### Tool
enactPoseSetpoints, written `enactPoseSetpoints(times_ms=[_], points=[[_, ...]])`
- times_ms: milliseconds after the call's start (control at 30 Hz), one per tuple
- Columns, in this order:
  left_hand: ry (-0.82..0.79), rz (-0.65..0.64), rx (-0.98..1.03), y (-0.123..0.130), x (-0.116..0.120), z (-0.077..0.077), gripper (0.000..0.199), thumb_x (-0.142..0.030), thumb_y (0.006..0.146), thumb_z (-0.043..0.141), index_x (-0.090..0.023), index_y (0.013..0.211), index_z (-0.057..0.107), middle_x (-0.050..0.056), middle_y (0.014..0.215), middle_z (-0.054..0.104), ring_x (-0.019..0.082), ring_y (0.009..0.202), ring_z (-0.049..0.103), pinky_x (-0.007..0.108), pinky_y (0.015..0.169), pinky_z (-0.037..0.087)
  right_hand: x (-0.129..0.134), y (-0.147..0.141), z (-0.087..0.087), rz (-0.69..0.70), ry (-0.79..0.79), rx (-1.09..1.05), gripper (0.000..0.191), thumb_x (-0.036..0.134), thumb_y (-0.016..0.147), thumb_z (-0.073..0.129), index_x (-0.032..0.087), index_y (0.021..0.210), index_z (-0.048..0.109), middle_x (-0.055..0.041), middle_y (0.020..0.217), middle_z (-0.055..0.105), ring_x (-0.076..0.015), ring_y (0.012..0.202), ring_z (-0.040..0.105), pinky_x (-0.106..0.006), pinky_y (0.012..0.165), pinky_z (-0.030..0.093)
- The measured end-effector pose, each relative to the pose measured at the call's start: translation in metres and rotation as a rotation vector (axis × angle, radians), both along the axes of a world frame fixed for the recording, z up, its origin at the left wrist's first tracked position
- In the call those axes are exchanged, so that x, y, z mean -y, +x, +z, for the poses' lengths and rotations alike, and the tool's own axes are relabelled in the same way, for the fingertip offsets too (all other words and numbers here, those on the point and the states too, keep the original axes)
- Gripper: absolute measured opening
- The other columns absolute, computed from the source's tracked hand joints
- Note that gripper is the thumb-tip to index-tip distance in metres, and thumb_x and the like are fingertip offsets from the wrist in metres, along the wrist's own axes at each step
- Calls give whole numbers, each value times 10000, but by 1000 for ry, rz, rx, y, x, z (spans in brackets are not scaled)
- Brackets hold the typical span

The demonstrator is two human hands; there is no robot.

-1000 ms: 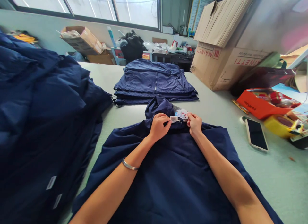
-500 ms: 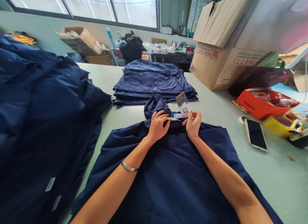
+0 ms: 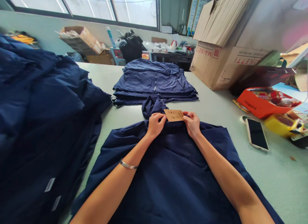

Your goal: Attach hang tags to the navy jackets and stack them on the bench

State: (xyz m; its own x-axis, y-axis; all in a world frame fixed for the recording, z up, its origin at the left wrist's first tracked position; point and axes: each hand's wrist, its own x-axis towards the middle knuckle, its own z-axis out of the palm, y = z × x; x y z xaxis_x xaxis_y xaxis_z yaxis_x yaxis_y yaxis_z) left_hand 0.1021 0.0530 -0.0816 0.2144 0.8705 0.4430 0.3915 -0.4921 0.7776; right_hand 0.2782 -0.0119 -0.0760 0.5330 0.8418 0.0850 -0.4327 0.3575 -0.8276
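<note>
A navy jacket lies spread on the table in front of me, its bunched hood or collar at the far end. Over its neck, a brown cardboard hang tag with dark print is held flat between both hands. My left hand pinches the tag's left end, thumb against fingers. On the other side, my right hand grips the right end between thumb and fingers. Any string or label under the tag is hidden.
Folded navy jackets lie stacked beyond my hands. A large navy garment heap fills the left. Rightward are a cardboard box, an orange box of packets, yellow tape and a phone on the pale green table.
The hang tag has gone from standing upright in my right hand to lying level, its brown side showing. My left hand now holds its left end. The white and blue labels are out of sight.
</note>
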Motion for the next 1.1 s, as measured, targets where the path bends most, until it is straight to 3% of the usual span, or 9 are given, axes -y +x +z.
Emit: enactPoseSetpoints(times_ms=[133,267,433,567,833,967,1100], points=[[43,68,52,0,10,12,307,-342,903,507,-225,751,746,43,924,753,235,1044,563,405,1021,386,-2,0,-2,-38,-27,14,438,118,502,738,223,844,485,46,925,642,-86,760,622,-221,757,503],[45,48,85,-1,20,24,442,-378,956,405,-228,710,740,39,858,739,227,958,548,387,962,398,-3,1,-1,-2,-71,-19,456,140,519,741,224,906,514,65,794,631,-107,735,625,-245,753,521],[20,-61,51,4,29,29,257,-330,851,567,-228,710,755,28,791,742,218,894,554,362,892,440,-2,2,1,26,-66,-35,474,171,543,775,226,948,536,60,768,672,-126,734,655,-277,761,546],[-22,-131,23,7,32,28,152,-293,773,643,-225,722,769,34,811,751,218,883,564,366,862,460,0,2,3,26,-69,-58,452,208,521,843,208,895,590,52,747,675,-118,689,650,-255,695,549],[-85,-262,43,9,35,27,296,-409,817,602,-222,618,718,23,767,735,209,848,565,355,844,463,-1,1,-1,65,-86,-39,357,299,498,891,183,720,637,20,728,706,-133,683,659,-275,692,567],[-63,-187,-11,10,35,26,278,-371,773,628,-207,550,658,10,654,667,184,767,533,315,753,444,-1,-1,2,94,-91,-72,361,318,506,904,181,726,653,11,752,728,-135,704,679,-261,685,573],[-79,-99,11,9,32,23,264,-376,751,661,-192,562,651,-8,597,618,153,680,495,294,699,419,2,1,4,242,-156,-11,363,291,471,916,172,723,683,0,746,744,-136,665,681,-253,655,572]])
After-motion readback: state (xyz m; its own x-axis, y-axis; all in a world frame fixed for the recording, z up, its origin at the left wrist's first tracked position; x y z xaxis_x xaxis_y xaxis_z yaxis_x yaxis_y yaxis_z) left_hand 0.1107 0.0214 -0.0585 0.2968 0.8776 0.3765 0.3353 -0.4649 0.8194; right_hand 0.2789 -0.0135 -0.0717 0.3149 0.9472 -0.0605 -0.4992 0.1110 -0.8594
